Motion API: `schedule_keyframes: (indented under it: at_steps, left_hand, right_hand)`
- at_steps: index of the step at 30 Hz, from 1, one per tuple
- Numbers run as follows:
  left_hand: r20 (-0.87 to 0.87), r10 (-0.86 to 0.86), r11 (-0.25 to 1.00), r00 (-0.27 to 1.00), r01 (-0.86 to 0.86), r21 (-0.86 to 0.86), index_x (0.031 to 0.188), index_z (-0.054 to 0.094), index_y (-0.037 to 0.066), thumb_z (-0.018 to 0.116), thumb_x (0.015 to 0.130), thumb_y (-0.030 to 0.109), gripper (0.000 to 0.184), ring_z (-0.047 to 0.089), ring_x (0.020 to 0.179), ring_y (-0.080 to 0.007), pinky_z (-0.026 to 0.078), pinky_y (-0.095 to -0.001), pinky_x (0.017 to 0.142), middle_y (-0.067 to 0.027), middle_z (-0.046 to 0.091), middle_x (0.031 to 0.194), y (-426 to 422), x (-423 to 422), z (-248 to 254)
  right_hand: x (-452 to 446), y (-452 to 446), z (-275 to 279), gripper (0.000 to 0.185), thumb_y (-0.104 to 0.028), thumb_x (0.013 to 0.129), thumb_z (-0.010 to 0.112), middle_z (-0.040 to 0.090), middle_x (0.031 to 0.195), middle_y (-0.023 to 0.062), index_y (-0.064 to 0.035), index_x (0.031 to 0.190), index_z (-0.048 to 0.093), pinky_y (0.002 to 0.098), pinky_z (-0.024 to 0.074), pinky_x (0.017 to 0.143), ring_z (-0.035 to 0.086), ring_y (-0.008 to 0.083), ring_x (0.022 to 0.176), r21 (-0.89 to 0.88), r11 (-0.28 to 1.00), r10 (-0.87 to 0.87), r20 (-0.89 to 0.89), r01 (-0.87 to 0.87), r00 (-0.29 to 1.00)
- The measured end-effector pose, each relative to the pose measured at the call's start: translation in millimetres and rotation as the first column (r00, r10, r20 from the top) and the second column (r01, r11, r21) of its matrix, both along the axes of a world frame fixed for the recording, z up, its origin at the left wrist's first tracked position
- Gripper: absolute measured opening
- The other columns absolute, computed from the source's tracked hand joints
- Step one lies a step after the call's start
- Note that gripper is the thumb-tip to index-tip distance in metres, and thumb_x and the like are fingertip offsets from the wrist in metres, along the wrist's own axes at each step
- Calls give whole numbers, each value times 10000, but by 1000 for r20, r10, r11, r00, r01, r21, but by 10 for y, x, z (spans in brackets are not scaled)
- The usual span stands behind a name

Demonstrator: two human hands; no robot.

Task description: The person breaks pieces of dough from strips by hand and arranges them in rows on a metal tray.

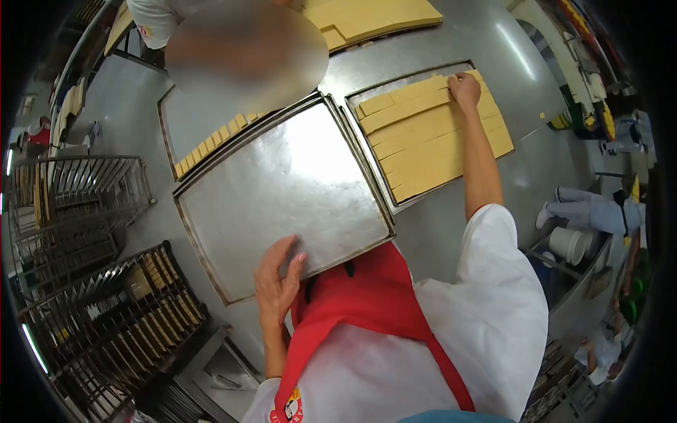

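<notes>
My left hand (pixel 278 276) is open over the near edge of a bare metal tray (pixel 282 183), its thumb and fingers apart. Whether the fingertips touch the tray is hard to tell. My right arm reaches out to a second tray (pixel 395 201) on the right, which carries a yellow dough sheet (pixel 437 151) cut into long strips. At the far end of that sheet, the fingers of my right hand (pixel 464 90) are closed on a dough strip (pixel 412 92). A dark gap separates this strip from part of the sheet below; my fingertips are partly hidden.
Across the metal table (pixel 493 49) stands another person, near a tray holding a row of small dough pieces (pixel 211 143). A thick yellow slab (pixel 374 17) lies at the back. Racks (pixel 141 310) with trays stand at left. People and a white bucket (pixel 570 243) are at right.
</notes>
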State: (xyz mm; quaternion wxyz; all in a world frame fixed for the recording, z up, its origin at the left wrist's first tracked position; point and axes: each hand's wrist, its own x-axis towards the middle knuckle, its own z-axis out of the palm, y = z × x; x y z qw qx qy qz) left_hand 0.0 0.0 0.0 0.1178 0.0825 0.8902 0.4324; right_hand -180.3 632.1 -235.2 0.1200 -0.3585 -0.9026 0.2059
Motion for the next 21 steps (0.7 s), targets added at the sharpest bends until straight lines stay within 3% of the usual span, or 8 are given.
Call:
schedule_keyframes:
  at_steps: [2,3,4,5,6,10,17,21]
  left_hand:
    - [-32,-3,999,999,1,-49,1242,730,10,754,940,129,326,717,1124,-370,548,-420,988,-211,744,1201,-35,26,59]
    - [-56,3,1000,998,-3,5,1242,730,10,754,940,129,326,717,1124,-370,548,-420,988,-211,744,1201,118,-141,-137]
    - [-74,-9,1000,997,9,-2,1240,730,8,756,937,130,327,718,1117,-370,551,-414,976,-211,744,1200,87,-166,-147]
    - [-82,-22,1000,996,21,-14,1237,729,6,758,933,130,329,719,1110,-371,555,-409,964,-210,743,1199,36,-166,-131]
    - [-77,-19,1000,997,18,-14,1237,729,6,758,933,130,329,719,1110,-371,555,-409,964,-210,743,1199,-1,-192,-125]
    - [-49,-49,997,998,52,56,1245,732,1,753,953,134,322,724,1003,-252,552,-352,918,-160,769,1155,-93,-356,-192]
    - [193,19,951,981,-77,301,1207,745,-2,774,954,142,292,674,845,-118,539,-273,780,-58,769,950,-464,-773,-67]
    - [205,102,894,973,-180,410,1118,753,-7,796,943,130,226,644,817,-77,514,-239,735,-19,734,903,-753,-1029,-95]
  right_hand:
    - [181,-157,83,574,-278,899,820,727,1294,194,-85,1413,652,562,617,882,751,442,962,-194,977,-130,-182,94,975]
    - [39,65,339,574,-278,899,820,727,1294,194,-85,1413,652,562,617,882,751,442,962,-143,986,-116,-213,86,970]
    - [94,-7,410,514,-205,911,808,733,1177,176,-8,1359,650,492,637,793,757,381,898,-524,850,-281,-389,40,877]
    - [223,-127,483,456,-132,923,797,740,1059,159,69,1304,648,421,658,705,763,319,835,-805,585,-493,-448,-98,746]
    - [331,-407,760,387,-60,941,767,697,956,116,136,1245,629,338,642,619,749,243,769,-835,522,-517,-470,-172,715]
    - [593,-1261,1351,370,-48,937,766,715,1025,130,108,1251,646,357,655,668,753,251,813,-791,507,-351,-552,-342,757]
    - [772,-3717,1909,359,90,844,774,726,1135,56,-33,1181,747,290,596,882,695,138,1037,-460,553,239,-712,-695,661]
    - [768,-4922,2011,365,130,831,740,698,1221,110,-21,1164,751,312,601,926,691,179,1102,-448,332,368,-749,-830,551]
